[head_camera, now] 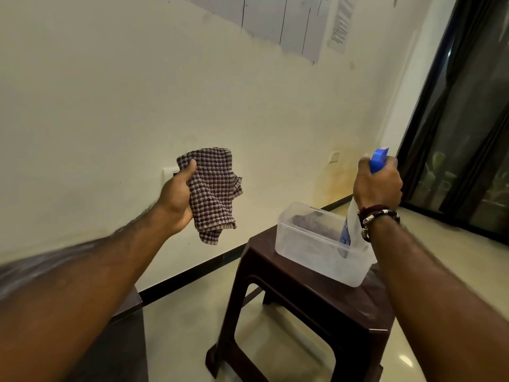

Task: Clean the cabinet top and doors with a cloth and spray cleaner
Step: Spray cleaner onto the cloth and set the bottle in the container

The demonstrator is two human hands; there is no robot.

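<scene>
No cabinet was in view, so no cleaning could be judged started; the task looked to be at the fetching stage. Stool (316, 304) carried a clear tub (308, 244). Right hand (377, 186) gripped the spray bottle (378, 158) by its blue head, over the tub. Left hand (176, 197) clutched the checked cloth (213, 194), crumpled, held mid-air by the wall.

Single head-worn wide-angle view, tilted, looking forward and slightly down along both outstretched forearms. The left hand (179, 199) and right hand (378, 186) sit at mid-frame, close to the lens; a stool (316, 307), the wall (110, 92) and floor (187, 321) lie beyond.
</scene>
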